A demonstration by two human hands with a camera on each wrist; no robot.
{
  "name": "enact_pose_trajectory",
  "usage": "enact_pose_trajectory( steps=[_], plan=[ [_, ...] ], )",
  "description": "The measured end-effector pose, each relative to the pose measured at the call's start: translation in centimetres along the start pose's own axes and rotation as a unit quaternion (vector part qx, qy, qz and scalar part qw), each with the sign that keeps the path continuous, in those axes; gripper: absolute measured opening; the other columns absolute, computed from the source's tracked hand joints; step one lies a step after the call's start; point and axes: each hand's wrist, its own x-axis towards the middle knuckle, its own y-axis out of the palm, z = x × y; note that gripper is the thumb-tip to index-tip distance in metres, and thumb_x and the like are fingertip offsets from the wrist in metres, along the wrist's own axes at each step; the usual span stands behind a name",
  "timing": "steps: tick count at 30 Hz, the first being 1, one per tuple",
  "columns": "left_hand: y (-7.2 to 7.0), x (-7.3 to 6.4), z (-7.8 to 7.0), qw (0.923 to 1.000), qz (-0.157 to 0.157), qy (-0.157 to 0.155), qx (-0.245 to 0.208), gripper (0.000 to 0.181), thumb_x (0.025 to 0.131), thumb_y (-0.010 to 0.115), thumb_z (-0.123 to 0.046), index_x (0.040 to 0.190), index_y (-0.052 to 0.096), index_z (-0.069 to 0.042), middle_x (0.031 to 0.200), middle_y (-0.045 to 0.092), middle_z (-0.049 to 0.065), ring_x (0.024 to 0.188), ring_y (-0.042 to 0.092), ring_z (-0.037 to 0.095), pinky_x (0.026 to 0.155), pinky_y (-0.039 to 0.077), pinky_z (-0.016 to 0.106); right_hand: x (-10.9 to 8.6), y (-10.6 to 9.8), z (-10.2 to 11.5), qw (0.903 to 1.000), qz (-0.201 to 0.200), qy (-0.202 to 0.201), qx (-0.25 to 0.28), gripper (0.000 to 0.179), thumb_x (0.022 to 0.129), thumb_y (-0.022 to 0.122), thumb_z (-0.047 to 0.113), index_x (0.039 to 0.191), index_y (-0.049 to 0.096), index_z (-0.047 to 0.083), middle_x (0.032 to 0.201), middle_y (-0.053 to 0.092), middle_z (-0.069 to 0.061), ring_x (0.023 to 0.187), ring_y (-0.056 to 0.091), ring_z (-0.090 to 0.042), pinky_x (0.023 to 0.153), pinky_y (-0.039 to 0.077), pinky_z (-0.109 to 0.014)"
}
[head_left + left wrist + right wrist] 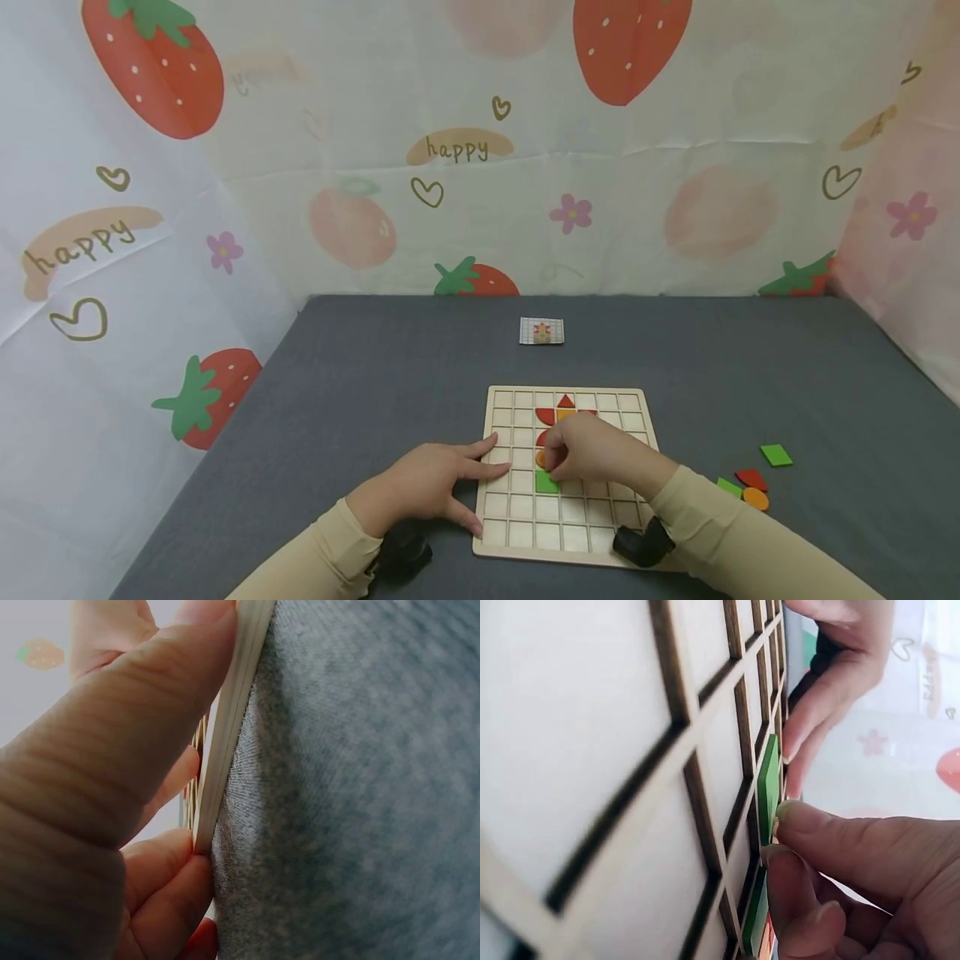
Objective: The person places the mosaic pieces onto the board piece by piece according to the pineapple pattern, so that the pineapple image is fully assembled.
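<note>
A wooden grid board (517, 533) lies on the grey table. My left hand (435, 483) has spread fingers resting at its left edge; in the left wrist view the thumb (172, 682) presses against the board's side (232, 727). My right hand (592, 450) is over the middle, with thumb and forefinger pinching an orange round piece (540, 459), partly hidden. Just below it lies a green square (547, 482); the right wrist view shows this green square (768, 787) beside the thumb and a second green piece (755, 919) under the curled fingers.
A red triangle (566, 402), red curved piece (546, 415) and orange piece (566, 414) sit in upper cells. Loose pieces lie right of the board: a green square (776, 455), red piece (752, 480) and orange disc (756, 499). A picture card (542, 331) lies beyond the board.
</note>
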Motion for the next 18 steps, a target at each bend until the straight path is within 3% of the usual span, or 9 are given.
enact_pose_trajectory(
  steps=[11,18],
  plan=[
    [0.1,0.0,0.1,1.0,0.004,-0.004,-0.003,0.08,0.064,0.061,-0.066,0.136,0.041,-0.037,0.148,0.027,-0.002,0.127,0.04,0.014,0.096,0.039,0.035,-1.1,-2.6,-1.3,0.9992,-0.001,-0.011,0.038,0.012,0.077,0.07,0.004,0.072,0.064,0.014,0.073,0.059,0.008,0.067,0.054,-0.009,0.062,0.045,-0.026],
    [0.3,0.1,0.3,1.0,0.004,-0.005,-0.005,0.081,0.064,0.06,-0.067,0.136,0.039,-0.038,0.148,0.026,-0.003,0.128,0.039,0.015,0.096,0.039,0.036,-2.1,-4.6,-2.6,0.9978,-0.009,0.02,0.062,0.004,0.079,0.07,0.008,0.078,0.067,0.009,0.074,0.06,0.005,0.068,0.052,-0.014,0.063,0.046,-0.03]
  ],
)
